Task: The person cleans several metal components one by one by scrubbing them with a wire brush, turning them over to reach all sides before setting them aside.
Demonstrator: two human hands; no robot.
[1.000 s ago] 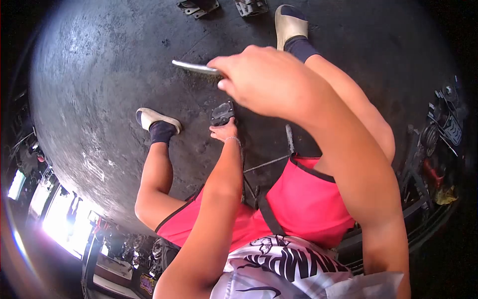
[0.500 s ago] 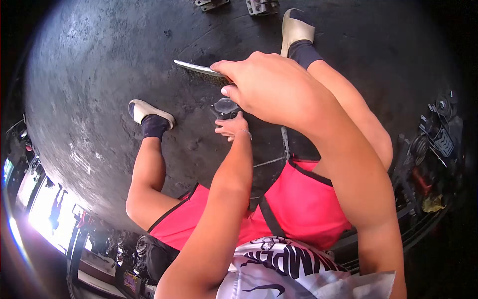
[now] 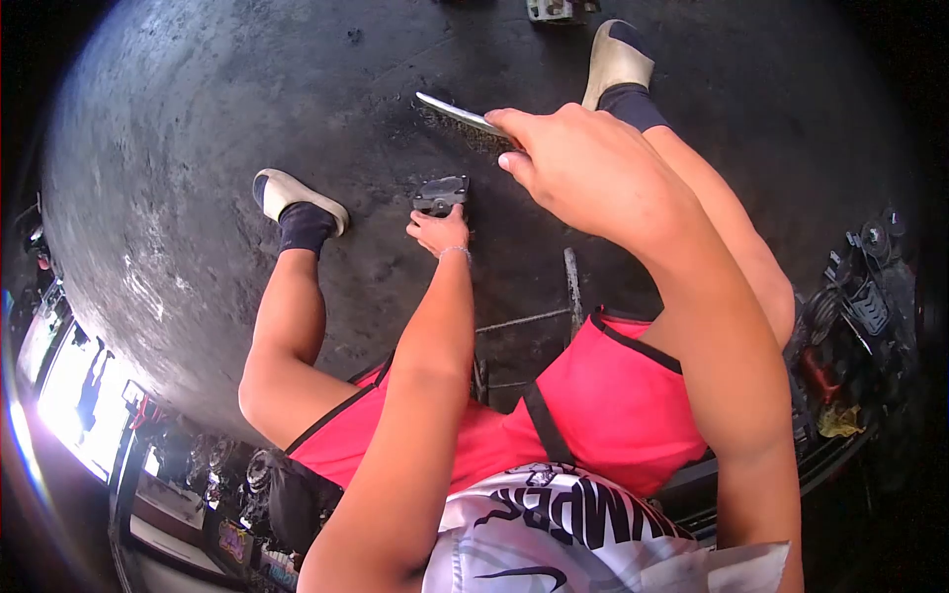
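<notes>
My right hand (image 3: pixel 583 163) is closed on a brush (image 3: pixel 460 116) with a pale, slim back and dark bristles facing down. The brush is held above the floor, beyond and to the right of a dark grey metal part (image 3: pixel 442 191). This part has a flat face with small holes near its corners. My left hand (image 3: pixel 438 233) grips its near side, fingers curled against the edge; the fingertips are partly hidden by the part.
Worn dark concrete floor (image 3: pixel 198 198) surrounds my feet. A metal part (image 3: pixel 554 10) lies at the far edge, near my right shoe (image 3: pixel 621 69). Between my legs is a thin metal bar (image 3: pixel 573 287). Machine parts (image 3: pixel 865 296) and a red object (image 3: pixel 819 376) crowd the right side.
The brush has moved right and a little away from me, off the metal part. The part has tilted and shifted slightly in my left hand, showing more of its face.
</notes>
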